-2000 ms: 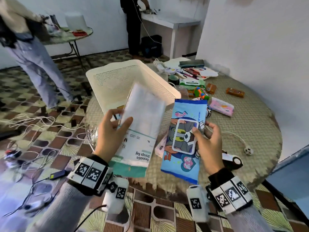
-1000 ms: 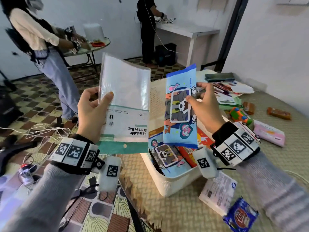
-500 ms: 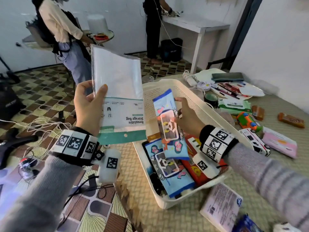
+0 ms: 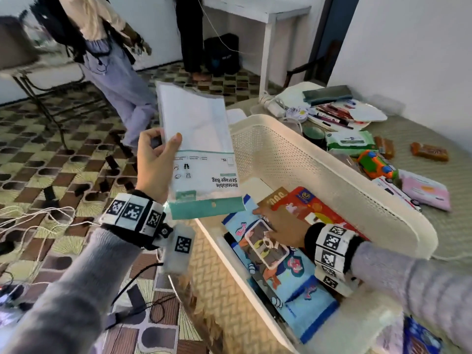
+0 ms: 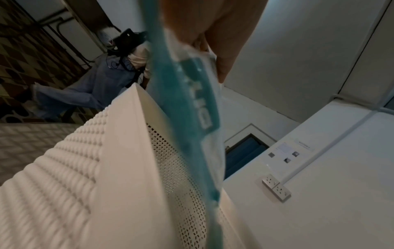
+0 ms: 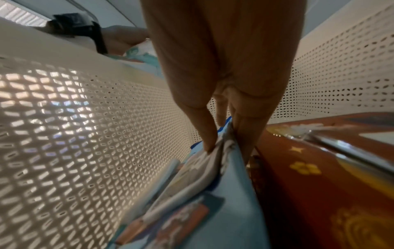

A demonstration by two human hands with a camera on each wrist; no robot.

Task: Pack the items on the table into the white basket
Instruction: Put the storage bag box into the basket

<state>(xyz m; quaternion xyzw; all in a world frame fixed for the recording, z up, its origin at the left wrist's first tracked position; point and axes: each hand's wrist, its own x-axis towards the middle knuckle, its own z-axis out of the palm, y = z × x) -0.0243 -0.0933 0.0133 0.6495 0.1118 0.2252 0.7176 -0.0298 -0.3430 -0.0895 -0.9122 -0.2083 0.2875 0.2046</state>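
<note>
The white basket [image 4: 357, 190] stands on the woven table, its perforated wall [image 6: 106, 134] close beside my right hand. Inside it lie a blue cartoon pack [image 4: 278, 256], a second one under it, and a red pack [image 4: 314, 208]. My right hand [image 4: 278, 228] is down in the basket, thumb and fingers [image 6: 204, 134] pinching the edge of the top blue cartoon pack [image 6: 226, 168]. My left hand [image 4: 163, 144] holds a resealable storage bag pack [image 4: 201, 154] upright in the air over the basket's left rim. Its teal edge [image 5: 192, 101] hangs beside the basket's outer wall [image 5: 106, 168].
Right of the basket lie a green wipes pack [image 4: 350, 141], an orange-green toy car [image 4: 375, 164], a white toy van [image 4: 398, 195], a pink pack [image 4: 424, 192], brown bars [image 4: 429, 152] and pens [image 4: 334, 113]. The table edge [image 4: 194, 290] runs just left of the basket. Two people stand behind.
My right hand has lowered the blue cartoon pack into the basket, flat onto the other blue pack. The left hand, still holding the storage bag pack, has drifted right toward the basket.
</note>
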